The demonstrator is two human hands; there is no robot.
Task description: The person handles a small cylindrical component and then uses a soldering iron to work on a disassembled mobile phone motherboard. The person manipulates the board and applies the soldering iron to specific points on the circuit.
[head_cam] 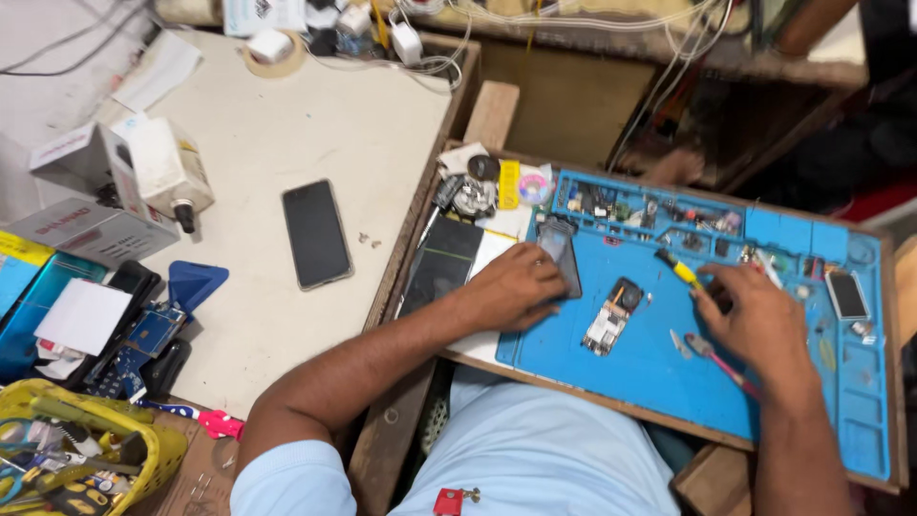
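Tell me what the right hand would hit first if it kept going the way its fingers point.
The right hand points up and left across the blue mat. First in that line is probably the yellow-handled tool, lying just off the fingertips; whether they already touch it is unclear.

On my left, a black phone [317, 233] lies face up on the pale surface [287, 124], two small screws [367, 240] just right of it. Far left I see white boxes [91, 182] and a blue triangular pick [196, 284]. A yellow basket [143, 457] of tools sits near left. A tape roll [272, 53] and white chargers [406, 43] lie at the far edge.
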